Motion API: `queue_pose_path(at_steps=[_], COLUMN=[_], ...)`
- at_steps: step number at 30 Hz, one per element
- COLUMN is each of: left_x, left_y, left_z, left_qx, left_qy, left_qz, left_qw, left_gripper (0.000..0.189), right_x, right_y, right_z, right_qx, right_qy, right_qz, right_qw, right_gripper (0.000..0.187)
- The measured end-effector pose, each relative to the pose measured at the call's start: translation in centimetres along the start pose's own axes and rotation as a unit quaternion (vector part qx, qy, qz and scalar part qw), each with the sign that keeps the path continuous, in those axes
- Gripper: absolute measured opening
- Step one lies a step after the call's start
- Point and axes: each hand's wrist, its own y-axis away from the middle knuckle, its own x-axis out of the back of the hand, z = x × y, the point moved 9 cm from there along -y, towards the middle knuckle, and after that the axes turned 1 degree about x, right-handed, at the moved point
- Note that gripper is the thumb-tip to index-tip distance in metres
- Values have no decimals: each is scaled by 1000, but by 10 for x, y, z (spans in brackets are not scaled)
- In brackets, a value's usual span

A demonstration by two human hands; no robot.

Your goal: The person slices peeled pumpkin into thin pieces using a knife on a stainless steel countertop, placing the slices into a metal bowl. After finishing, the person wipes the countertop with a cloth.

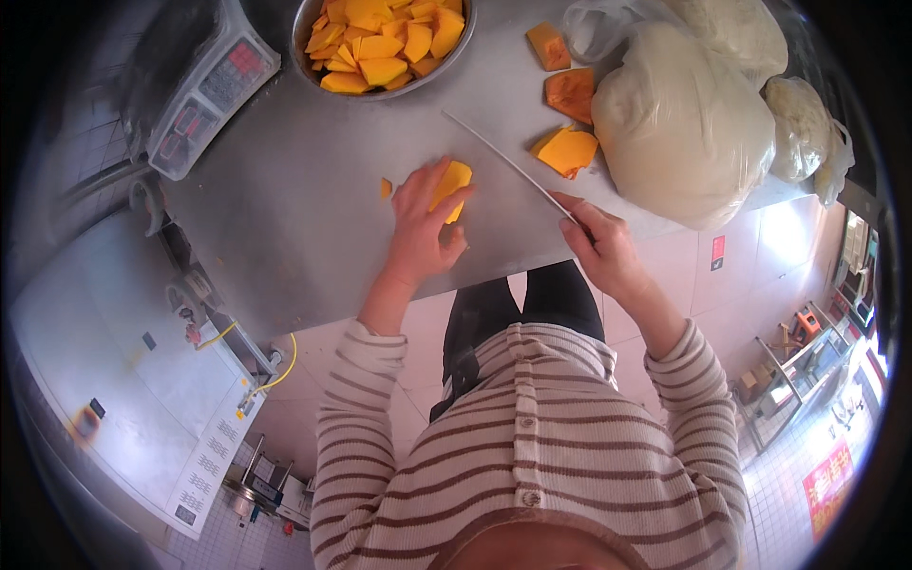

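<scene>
My left hand [429, 221] rests on a yellow-orange piece of pumpkin [454, 187] on the metal table, its fingers spread over the near and left sides. My right hand [602, 239] grips a knife [502, 157] by its handle; the blade is seen edge-on, pointing up and to the left, apart from the pumpkin piece. A small pumpkin scrap [386, 188] lies left of my left hand. Beyond my hands, a round metal bowl [467, 44] holds many cut pumpkin pieces [385, 43]. Three larger pumpkin chunks [565, 149] lie to the right of the blade.
A large plastic bag of pale dough-like material [684, 128] sits at the right, with smaller bags [798, 128] beside it. A digital scale [214, 96] stands at the back left. The metal table [306, 214] has its near edge just before my body.
</scene>
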Motion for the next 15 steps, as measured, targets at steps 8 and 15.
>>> queue_pose_path(at_steps=[8, 15], left_x=[-6, -11], left_y=[-2, -21], left_z=[-7, -7], left_qx=[47, -15], left_qy=[-70, -112], left_qz=[43, -29], left_qw=[996, 993], left_gripper=[47, 46], right_x=[-12, -15], right_y=[-8, -8], right_z=[-7, -8], right_qx=[25, 45], right_qy=[155, 301], right_qz=[-42, -86], right_qw=[987, 949], right_gripper=[24, 15])
